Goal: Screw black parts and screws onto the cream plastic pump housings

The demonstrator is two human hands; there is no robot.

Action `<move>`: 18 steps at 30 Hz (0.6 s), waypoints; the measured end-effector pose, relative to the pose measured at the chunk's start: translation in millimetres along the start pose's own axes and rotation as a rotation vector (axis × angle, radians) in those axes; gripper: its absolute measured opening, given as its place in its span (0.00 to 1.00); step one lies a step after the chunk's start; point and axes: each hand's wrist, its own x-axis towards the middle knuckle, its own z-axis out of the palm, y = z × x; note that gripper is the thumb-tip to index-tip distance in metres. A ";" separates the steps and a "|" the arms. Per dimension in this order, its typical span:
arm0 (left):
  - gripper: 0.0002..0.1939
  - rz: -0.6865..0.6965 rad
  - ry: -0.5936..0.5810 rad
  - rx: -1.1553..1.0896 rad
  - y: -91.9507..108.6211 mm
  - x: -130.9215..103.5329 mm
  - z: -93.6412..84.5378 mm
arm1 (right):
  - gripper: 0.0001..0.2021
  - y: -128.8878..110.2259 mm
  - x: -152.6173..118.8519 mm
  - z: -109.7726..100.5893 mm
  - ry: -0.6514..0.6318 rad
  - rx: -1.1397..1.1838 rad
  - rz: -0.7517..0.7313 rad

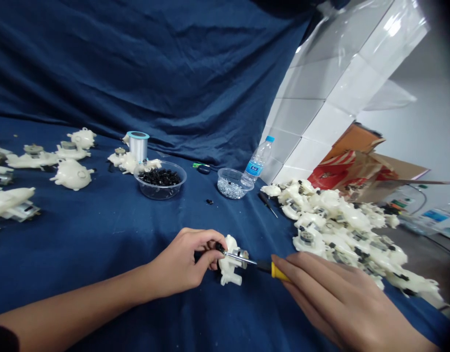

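My left hand pinches a small black plastic piece between thumb and fingertips. In my right hand is a screwdriver with a yellow and black handle. Its metal shaft points left, and the tip meets the black piece. Beside and partly behind my left fingertips is a cream plastic toy body with a round metal motor-like part on its right side. My fingers cover some of the toy body, so I cannot tell whether they grip it too.
Black pieces fill a clear bowl; small screws lie in another bowl with a water bottle. A second screwdriver lies near a pile of cream bodies. More bodies and a wire spool stand left.
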 end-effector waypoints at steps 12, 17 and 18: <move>0.07 0.011 0.012 0.003 -1.0 -0.6 1.2 | 0.13 -1.0 1.7 0.3 -0.028 0.009 0.036; 0.07 0.016 0.015 0.007 0.0 -3.3 1.3 | 0.08 -1.6 8.7 0.0 0.041 -0.067 0.019; 0.07 0.014 0.015 0.008 0.3 -3.4 1.1 | 0.09 -2.2 9.0 -0.4 0.032 -0.042 0.043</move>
